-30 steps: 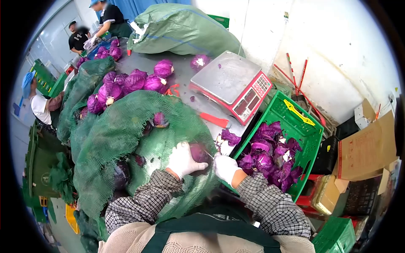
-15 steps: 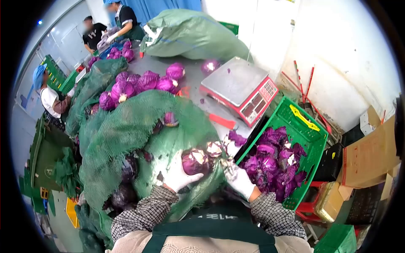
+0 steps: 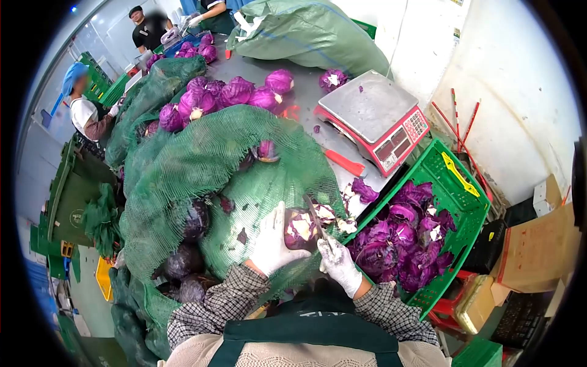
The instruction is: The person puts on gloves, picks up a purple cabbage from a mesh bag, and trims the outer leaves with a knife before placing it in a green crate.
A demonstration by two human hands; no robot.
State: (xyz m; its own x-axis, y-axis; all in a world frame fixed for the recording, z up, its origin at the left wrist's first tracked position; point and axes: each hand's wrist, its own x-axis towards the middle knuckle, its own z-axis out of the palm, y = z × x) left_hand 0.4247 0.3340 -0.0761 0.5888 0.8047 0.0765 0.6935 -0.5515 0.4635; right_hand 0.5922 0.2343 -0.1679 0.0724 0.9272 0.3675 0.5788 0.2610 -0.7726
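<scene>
My left hand (image 3: 274, 246), in a white glove, grips a red cabbage (image 3: 300, 227) with its cut stem end turned toward me, over a green mesh sack (image 3: 202, 165). My right hand (image 3: 339, 264), also gloved, holds a knife (image 3: 318, 223) whose blade rests against the cabbage's right side. Loose purple and white leaf trimmings (image 3: 351, 199) lie on the table just past the cabbage. A green crate (image 3: 458, 189) full of purple cabbage leaves stands to the right of my hands.
A red-and-steel scale (image 3: 376, 119) sits on the metal table, an orange-handled knife (image 3: 343, 163) beside it. Several trimmed cabbages (image 3: 235, 93) lie behind the sack, a large green bag (image 3: 306, 33) further back. Other workers (image 3: 85, 107) stand along the left; cardboard boxes (image 3: 538, 251) at right.
The cabbage has been turned so its cut stem faces me. My right hand has drawn closer and the knife blade now lies against the cabbage. The view has shifted slightly.
</scene>
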